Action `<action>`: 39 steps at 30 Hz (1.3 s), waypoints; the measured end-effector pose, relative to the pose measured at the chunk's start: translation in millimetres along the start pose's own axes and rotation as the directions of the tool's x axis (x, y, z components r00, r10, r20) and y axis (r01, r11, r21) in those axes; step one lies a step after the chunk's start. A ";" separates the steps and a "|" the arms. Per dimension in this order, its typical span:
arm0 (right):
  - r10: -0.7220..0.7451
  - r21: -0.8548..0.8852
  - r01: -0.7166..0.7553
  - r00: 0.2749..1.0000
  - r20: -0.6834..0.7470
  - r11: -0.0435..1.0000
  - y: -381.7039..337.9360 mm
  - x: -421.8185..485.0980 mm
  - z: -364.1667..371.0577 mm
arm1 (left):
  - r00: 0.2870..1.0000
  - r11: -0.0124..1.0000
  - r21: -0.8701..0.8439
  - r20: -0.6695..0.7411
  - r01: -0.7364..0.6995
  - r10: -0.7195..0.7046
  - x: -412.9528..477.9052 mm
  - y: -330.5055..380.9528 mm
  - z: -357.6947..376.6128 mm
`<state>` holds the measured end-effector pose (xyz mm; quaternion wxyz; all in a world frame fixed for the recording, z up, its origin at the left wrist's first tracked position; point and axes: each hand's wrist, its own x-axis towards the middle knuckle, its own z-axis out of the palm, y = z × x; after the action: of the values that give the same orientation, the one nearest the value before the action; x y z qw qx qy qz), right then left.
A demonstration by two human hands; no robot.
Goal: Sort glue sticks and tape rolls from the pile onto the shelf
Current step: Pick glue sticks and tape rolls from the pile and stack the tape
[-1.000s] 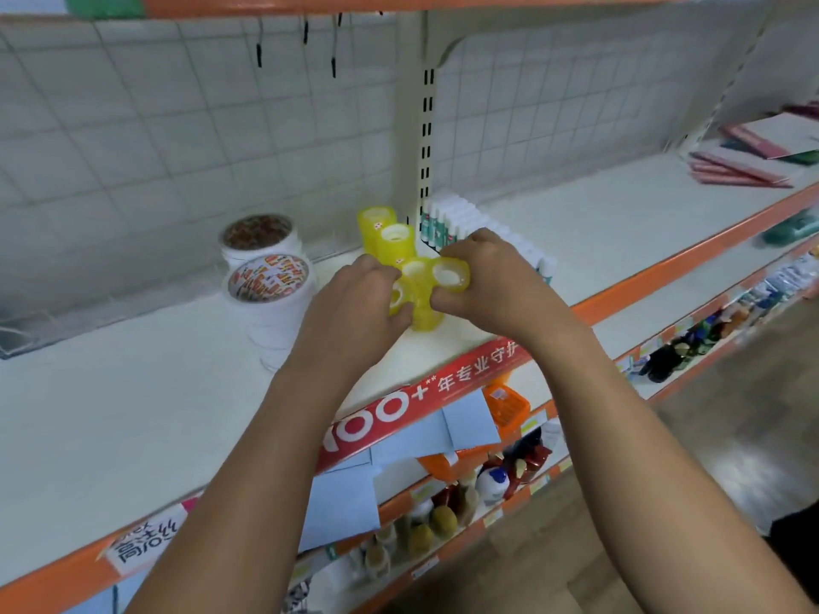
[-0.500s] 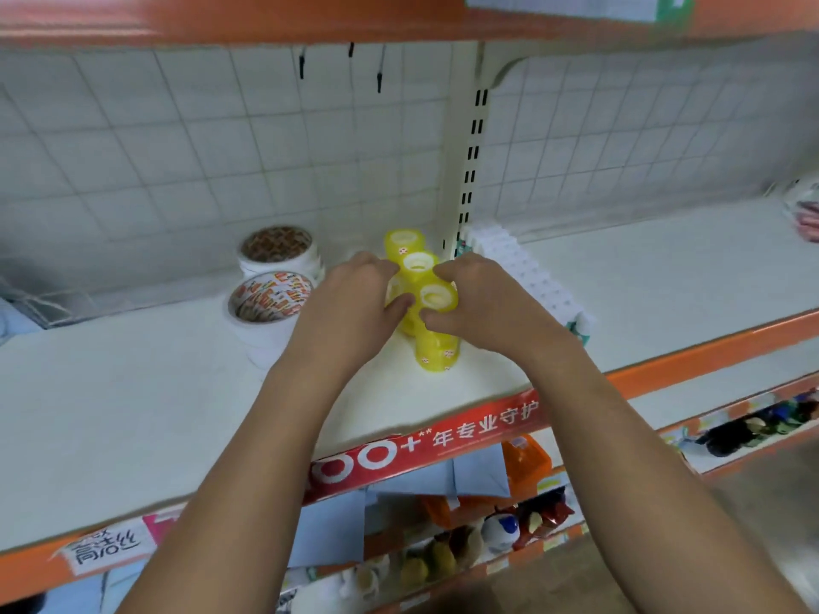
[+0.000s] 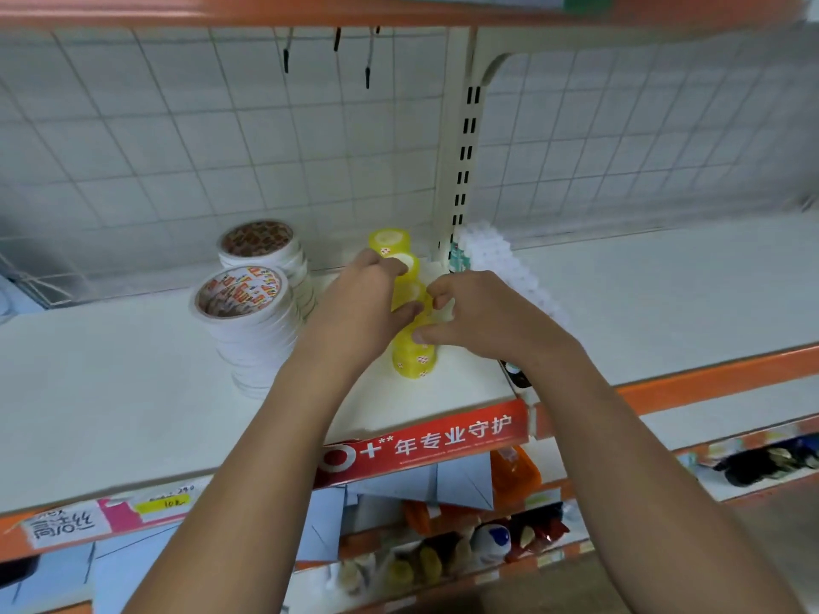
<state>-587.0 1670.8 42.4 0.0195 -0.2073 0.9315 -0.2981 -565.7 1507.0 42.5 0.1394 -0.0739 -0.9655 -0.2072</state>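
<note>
White store shelf [image 3: 111,418], orange front edge, wire-grid back. Yellow tape rolls [image 3: 414,363] stand in narrow stacks, in a row from back toward the front edge. Left hand [image 3: 359,310] curls round the middle stacks; right hand [image 3: 485,323] pinches the front stack's top. Risk: a nudge on letting go likely topples the stacks, rolling them off the front edge or into the glue sticks [image 3: 496,259] just beside.

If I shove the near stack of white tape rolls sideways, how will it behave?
The near stack of white tape rolls is many loose rolls high, so a push up top would probably topple it. Its layers look slightly staggered, suggesting they slide on each other. Fallen rolls, being round, might roll along the shelf.
</note>
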 end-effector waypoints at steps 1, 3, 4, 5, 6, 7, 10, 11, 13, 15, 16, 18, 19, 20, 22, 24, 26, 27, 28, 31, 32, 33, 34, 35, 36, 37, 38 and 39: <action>-0.001 0.006 0.001 1.000 0.002 1.000 1.0 0.1 0.5 | 1.000 1.000 -0.008 -0.005 0.003 -0.003 -0.3 0.2 1.6; -0.004 0.034 0.004 1.000 -0.001 0.999 3.5 0.8 0.6 | 1.000 1.000 -0.028 -0.020 0.013 -0.014 -1.0 0.0 3.7; -0.004 0.049 0.005 1.000 -0.002 0.999 4.7 1.7 0.5 | 0.999 0.999 -0.039 -0.022 0.027 -0.028 -1.5 -1.0 3.7; -0.006 0.060 0.006 1.000 0.000 0.998 5.9 2.5 0.3 | 0.999 0.998 -0.048 -0.018 0.047 -0.048 -2.3 -2.4 3.0; -0.008 0.066 0.008 1.000 0.005 0.998 6.8 3.4 0.0 | 0.998 0.996 -0.053 -0.011 0.067 -0.068 -3.4 -4.5 2.2; -0.013 0.068 0.012 1.000 0.010 0.998 7.4 4.0 -0.2 | 0.996 0.995 -0.053 -0.001 0.085 -0.085 -4.7 -6.9 1.6; -0.026 0.054 0.024 0.999 0.031 0.998 8.6 7.7 -1.1 | 0.989 0.991 -0.006 0.063 0.134 -0.134 -8.6 -11.8 1.6; -0.026 0.058 0.023 0.999 0.042 0.998 8.5 8.9 -1.5 | 0.983 0.988 0.014 0.092 0.156 -0.156 -9.5 -11.9 2.3; -0.018 0.077 0.013 0.997 0.070 0.997 7.9 10.4 -2.7 | 0.974 0.982 0.022 0.119 0.189 -0.190 -9.9 -10.7 4.0; -0.017 0.068 0.011 0.996 0.086 0.998 7.3 11.9 -4.6 | 0.970 0.978 -0.002 0.127 0.207 -0.205 -8.6 -8.2 5.2; -0.019 0.060 0.013 0.996 0.090 0.998 7.2 12.7 -5.4 | 0.969 0.977 -0.020 0.137 0.211 -0.207 -7.7 -6.8 5.7; -0.025 0.049 0.021 0.995 0.093 0.999 7.1 14.1 -6.4 | 0.967 0.976 -0.041 0.153 0.213 -0.205 -7.3 -4.5 6.9; -0.031 0.044 0.027 0.995 0.093 0.999 7.5 14.5 -6.3 | 0.967 0.976 -0.045 0.153 0.213 -0.204 -7.5 -3.7 8.0; -0.039 0.043 0.035 0.995 0.093 0.998 8.2 14.6 -5.9 | 0.967 0.975 -0.053 0.150 0.215 -0.205 -8.2 -3.4 8.8; -0.060 0.044 0.056 0.994 0.091 0.997 9.9 13.7 -4.2 | 0.966 0.972 -0.077 0.148 0.223 -0.210 -9.1 -2.9 10.3; -0.073 0.049 0.069 0.993 0.088 0.996 10.5 12.2 -3.3 | 0.966 0.968 -0.100 0.143 0.232 -0.217 -10.3 -2.6 11.1; -0.068 0.047 0.064 0.993 0.095 0.997 8.7 10.1 -4.8 | 0.968 0.966 -0.115 0.134 0.230 -0.214 -10.8 -2.8 10.6; -0.067 0.032 0.064 0.993 0.097 0.997 7.6 8.3 -6.4 | 0.969 0.967 -0.117 0.131 0.226 -0.211 -11.2 -2.8 10.5; -0.074 -0.005 0.075 0.993 0.093 0.997 6.3 6.4 -8.2 | 0.970 0.968 -0.115 0.129 0.222 -0.207 -11.8 -2.9 10.3; -0.132 -0.187 0.138 0.990 0.044 0.973 1.9 2.5 -14.5 | 0.969 0.968 -0.096 0.110 0.231 -0.221 -16.1 -3.6 9.2; -0.142 -0.218 0.142 0.990 0.016 0.965 0.4 2.2 -16.5 | 0.969 0.969 -0.071 0.090 0.235 -0.228 -18.9 -4.3 8.2; -0.144 -0.226 0.138 0.990 -0.011 0.964 -2.0 2.1 -18.7 | 0.971 0.972 -0.040 0.068 0.232 -0.229 -22.3 -5.2 6.4; -0.148 -0.216 0.137 0.988 -0.036 0.967 -5.5 1.8 -20.3 | 0.974 0.975 -0.014 0.045 0.221 -0.220 -26.2 -5.7 3.7; -0.165 -0.200 0.150 0.984 -0.061 0.968 -10.1 1.6 -21.7 | 0.978 0.979 -0.007 0.018 0.206 -0.206 -30.6 -5.9 -0.1; -0.195 -0.189 0.176 0.977 -0.087 0.966 -15.6 1.8 -21.9 | 0.981 0.981 -0.017 -0.010 0.192 -0.192 -35.5 -5.8 -5.0; -0.233 -0.186 0.209 0.966 -0.115 0.960 -22.5 2.1 -21.4 | 0.983 0.983 -0.029 -0.039 0.180 -0.181 -40.8 -5.7 -11.1; -0.270 -0.185 0.243 0.953 -0.140 0.952 -31.2 2.3 -20.0 | 0.982 0.985 -0.028 -0.066 0.173 -0.175 -47.0 -6.1 -18.5; -0.301 -0.169 0.275 0.941 -0.155 0.947 -41.1 2.9 -17.2 | 0.981 0.985 -0.008 -0.093 0.173 -0.173 -54.1 -7.2 -26.6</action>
<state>-577.0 1648.8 80.0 -0.1232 -0.3148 0.9082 -0.2467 -509.4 1484.7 46.8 0.1658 0.0201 -0.9607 -0.2217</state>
